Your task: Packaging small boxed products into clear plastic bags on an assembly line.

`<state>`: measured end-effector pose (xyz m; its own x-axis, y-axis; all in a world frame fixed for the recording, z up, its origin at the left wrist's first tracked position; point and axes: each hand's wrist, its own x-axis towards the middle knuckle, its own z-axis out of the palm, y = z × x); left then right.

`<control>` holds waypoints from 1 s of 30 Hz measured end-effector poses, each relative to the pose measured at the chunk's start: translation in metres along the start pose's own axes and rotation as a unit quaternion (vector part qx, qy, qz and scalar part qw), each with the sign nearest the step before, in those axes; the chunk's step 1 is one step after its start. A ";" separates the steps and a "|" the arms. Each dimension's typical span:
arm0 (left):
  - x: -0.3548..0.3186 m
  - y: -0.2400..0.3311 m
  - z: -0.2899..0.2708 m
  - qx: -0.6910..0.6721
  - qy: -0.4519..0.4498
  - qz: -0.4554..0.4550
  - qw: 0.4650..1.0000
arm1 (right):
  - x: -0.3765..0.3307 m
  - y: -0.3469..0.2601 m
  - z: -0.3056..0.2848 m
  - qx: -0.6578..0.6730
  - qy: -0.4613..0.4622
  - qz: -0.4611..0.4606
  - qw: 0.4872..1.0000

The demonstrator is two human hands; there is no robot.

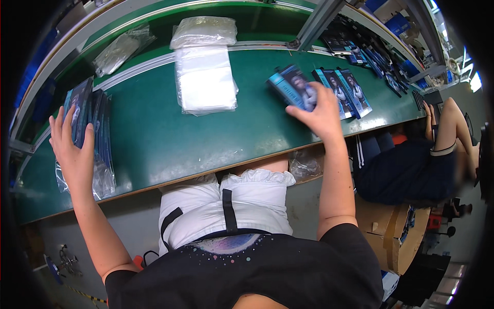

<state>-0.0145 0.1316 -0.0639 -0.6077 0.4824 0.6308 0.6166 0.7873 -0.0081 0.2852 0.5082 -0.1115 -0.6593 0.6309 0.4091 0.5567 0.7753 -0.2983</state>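
Blue-and-black rectangular box [289, 88] gripped in my right hand [324, 114], long axis slanting left toward green tabletop [206, 141]'s far edge; left hand [74, 153] spread over plastic-bagged dark boxes [104, 131].

A smooth, dark green surface [146, 139] spans the frame; on it lie a stack of flat clear plastic bags [206, 80] at upper centre, a row of dark blue boxes in clear plastic [104, 129] at left, flat black-and-blue boxes [356, 93] right of centre, and strewn dark boxes [377, 63] at upper right
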 end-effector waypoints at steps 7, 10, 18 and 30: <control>-0.007 0.097 0.006 -0.278 -0.042 0.155 0.947 | 0.002 0.045 -0.003 -0.111 0.024 0.115 0.987; -0.018 0.126 0.040 -0.279 -0.093 0.225 0.929 | -0.009 -0.001 0.001 -0.086 -0.007 0.014 0.996; -0.003 0.144 0.087 -0.315 -0.135 0.236 0.909 | -0.032 -0.052 -0.001 0.113 0.030 0.023 0.993; -0.001 0.148 0.083 -0.452 -0.077 0.177 0.871 | -0.041 -0.089 0.023 0.804 -0.303 0.238 0.453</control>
<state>0.0355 0.2800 -0.1301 -0.3167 0.7335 0.6014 0.8786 -0.0121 0.4774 0.2512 0.4142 -0.1221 -0.9467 0.2542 -0.1977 -0.0589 -0.7402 -0.6697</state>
